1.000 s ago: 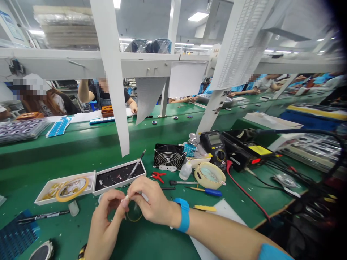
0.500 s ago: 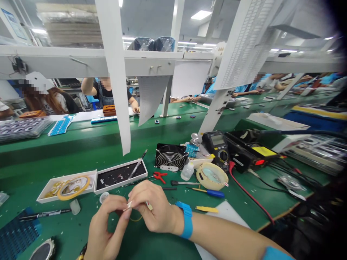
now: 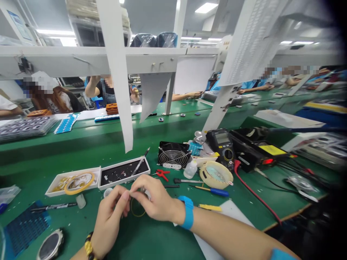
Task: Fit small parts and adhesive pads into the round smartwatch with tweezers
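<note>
My left hand [image 3: 115, 211] is closed in a pinch, with thumb and index finger meeting the fingertips of my right hand [image 3: 154, 198]. The right hand is pinched too, and a blue band circles its wrist. Whatever lies between the fingertips is too small and covered to make out. Below them a thin yellowish wire [image 3: 138, 216] hangs in a loop over the green mat, its ends hidden by the hands. A small round white cap [image 3: 107, 192] lies just behind the left hand.
Behind my hands stand a white tray with black lining [image 3: 119, 176], a fan [image 3: 174, 155] and a round cream dish [image 3: 216, 175]. A blue-handled screwdriver [image 3: 219, 192] and red clip [image 3: 163, 174] lie nearby. Farther right are a multimeter [image 3: 222, 146] and a black box [image 3: 251, 153]. Co-workers sit across the bench.
The small white piece seen between my fingertips is now hidden. My left hand has turned, its fingers curling in closer to the right. The view has shifted slightly.
</note>
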The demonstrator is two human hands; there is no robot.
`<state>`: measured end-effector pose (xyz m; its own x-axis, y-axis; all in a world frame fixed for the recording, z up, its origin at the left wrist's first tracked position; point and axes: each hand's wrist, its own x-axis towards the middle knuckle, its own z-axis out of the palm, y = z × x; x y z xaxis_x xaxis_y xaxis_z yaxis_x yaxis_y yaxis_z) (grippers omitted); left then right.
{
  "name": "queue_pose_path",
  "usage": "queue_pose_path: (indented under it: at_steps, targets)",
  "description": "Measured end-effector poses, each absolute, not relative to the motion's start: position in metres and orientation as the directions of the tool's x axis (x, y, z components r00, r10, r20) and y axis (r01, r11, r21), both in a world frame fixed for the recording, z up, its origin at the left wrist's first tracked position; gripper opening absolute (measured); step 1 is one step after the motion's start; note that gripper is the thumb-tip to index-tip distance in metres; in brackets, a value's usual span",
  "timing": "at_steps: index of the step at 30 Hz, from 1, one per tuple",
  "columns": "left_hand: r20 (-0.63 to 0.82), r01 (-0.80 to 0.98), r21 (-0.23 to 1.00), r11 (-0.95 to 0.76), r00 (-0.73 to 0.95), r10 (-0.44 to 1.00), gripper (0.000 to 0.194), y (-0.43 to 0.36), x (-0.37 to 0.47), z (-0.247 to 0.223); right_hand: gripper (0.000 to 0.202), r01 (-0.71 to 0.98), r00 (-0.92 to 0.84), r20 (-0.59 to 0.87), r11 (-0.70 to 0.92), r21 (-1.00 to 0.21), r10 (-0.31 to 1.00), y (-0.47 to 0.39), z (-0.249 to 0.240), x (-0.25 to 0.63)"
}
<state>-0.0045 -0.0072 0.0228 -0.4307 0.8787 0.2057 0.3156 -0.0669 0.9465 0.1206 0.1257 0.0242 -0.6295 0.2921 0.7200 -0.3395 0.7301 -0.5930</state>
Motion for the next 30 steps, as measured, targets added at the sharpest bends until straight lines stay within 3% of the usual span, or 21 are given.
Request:
queue_pose_path:
  at_steps: [3, 7, 12, 14, 17, 23, 27, 30]
  targets:
    - [0.145, 0.234, 0.972, -0.034, -0.477, 0.867, 0.042, 0.0, -0.008, 0.026, 0.019, -0.242, -0.76, 0.573, 0.685, -0.687, 0.306, 0.133, 0.033, 0.122]
    - [0.055, 0.15, 0.988, 0.033, -0.55, 0.834, 0.046, 0.005, -0.016, 0.024, 0.022, -0.001, -0.93, 0.24, 0.65, -0.76, 0.279, 0.153, 0.056, 0.128]
    - [0.029, 0.121, 0.992, 0.047, -0.56, 0.828, 0.047, 0.007, -0.019, 0.024, 0.019, 0.238, -0.971, -0.113, 0.799, -0.552, 0.211, 0.178, 0.076, 0.144]
    - [0.045, 0.181, 0.981, 0.064, -0.54, 0.84, 0.048, 0.007, -0.018, 0.025, 0.017, 0.285, -0.958, -0.134, 0.829, -0.481, 0.252, 0.185, 0.077, 0.15]
    - [0.047, 0.348, 0.929, 0.125, -0.447, 0.893, 0.04, 0.008, -0.014, 0.026, 0.016, 0.331, -0.938, -0.056, 0.842, -0.426, 0.341, 0.193, 0.077, 0.154]
    - [0.14, 0.807, 0.589, 0.037, -0.147, 0.979, 0.024, 0.004, -0.006, 0.021, 0.012, 0.375, -0.919, -0.01, 0.863, -0.338, 0.394, 0.19, 0.08, 0.159]
    - [0.16, 0.885, 0.464, 0.039, -0.127, 0.979, 0.019, 0.004, -0.011, 0.018, 0.016, 0.407, -0.913, -0.041, 0.892, -0.2, 0.407, 0.181, 0.084, 0.18]
    - [0.181, 0.899, 0.439, 0.009, -0.099, 0.978, 0.02, 0.005, -0.016, 0.017, 0.02, 0.482, -0.876, -0.072, 0.873, -0.075, 0.477, 0.179, 0.086, 0.209]
